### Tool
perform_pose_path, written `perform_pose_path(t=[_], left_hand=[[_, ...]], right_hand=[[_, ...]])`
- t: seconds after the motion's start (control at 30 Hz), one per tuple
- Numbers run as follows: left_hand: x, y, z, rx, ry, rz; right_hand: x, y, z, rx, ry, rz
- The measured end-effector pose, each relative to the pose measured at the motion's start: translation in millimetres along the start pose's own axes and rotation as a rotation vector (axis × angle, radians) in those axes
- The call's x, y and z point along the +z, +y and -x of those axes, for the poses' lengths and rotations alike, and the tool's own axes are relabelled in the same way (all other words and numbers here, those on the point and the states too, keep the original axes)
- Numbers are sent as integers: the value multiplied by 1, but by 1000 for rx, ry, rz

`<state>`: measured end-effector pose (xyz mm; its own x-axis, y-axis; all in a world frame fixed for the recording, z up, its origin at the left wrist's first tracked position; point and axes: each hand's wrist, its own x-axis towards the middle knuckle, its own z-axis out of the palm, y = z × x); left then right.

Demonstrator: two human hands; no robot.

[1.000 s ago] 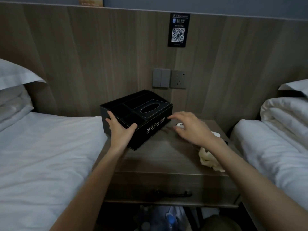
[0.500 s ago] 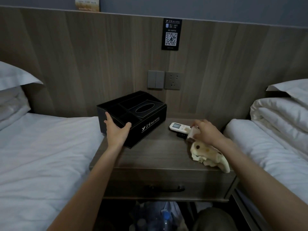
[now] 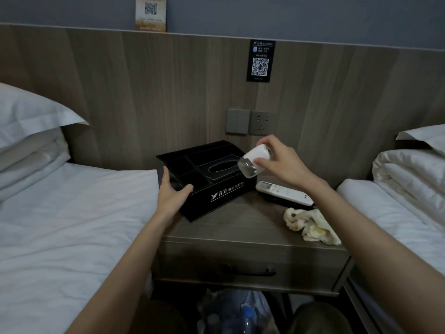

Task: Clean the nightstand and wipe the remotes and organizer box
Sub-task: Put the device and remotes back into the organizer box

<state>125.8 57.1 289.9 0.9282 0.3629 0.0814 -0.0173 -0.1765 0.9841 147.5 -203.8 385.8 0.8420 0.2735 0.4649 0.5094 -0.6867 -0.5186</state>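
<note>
A black organizer box (image 3: 218, 196) with a tissue slot stands on the left part of the wooden nightstand (image 3: 243, 227). My left hand (image 3: 172, 192) grips its near left corner, thumb on the front face. My right hand (image 3: 280, 160) holds a small white bottle (image 3: 252, 161) with a clear end, tilted over the box's right side. A white remote (image 3: 284, 192) lies on a dark remote to the right of the box. A crumpled yellowish cloth (image 3: 310, 225) lies at the nightstand's front right.
White beds flank the nightstand, with a pillow (image 3: 31, 116) on the left and folded bedding (image 3: 411, 169) on the right. A wall switch and socket (image 3: 250, 122) sit behind the box. A drawer handle (image 3: 249, 271) faces me; plastic bottles (image 3: 238, 314) lie on the floor below.
My right hand left the spot by the cloth, picked up the white bottle and raised it over the box. My left hand stayed on the box's corner.
</note>
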Motion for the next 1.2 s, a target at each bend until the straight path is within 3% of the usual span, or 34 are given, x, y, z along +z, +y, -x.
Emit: perform_pose_path(t=[0.23, 0.6, 0.97, 1.2], left_hand=[[-8, -8, 5, 53, 10, 25], [-5, -30, -8, 90, -17, 159], [-5, -40, -12, 93, -3, 87], [-6, -37, -6, 131, -26, 102]], right_hand=[[33, -36, -46, -33, -57, -128], [94, -60, -124, 63, 28, -136], [125, -50, -150, 55, 26, 205], [133, -46, -150, 1, 121, 365]])
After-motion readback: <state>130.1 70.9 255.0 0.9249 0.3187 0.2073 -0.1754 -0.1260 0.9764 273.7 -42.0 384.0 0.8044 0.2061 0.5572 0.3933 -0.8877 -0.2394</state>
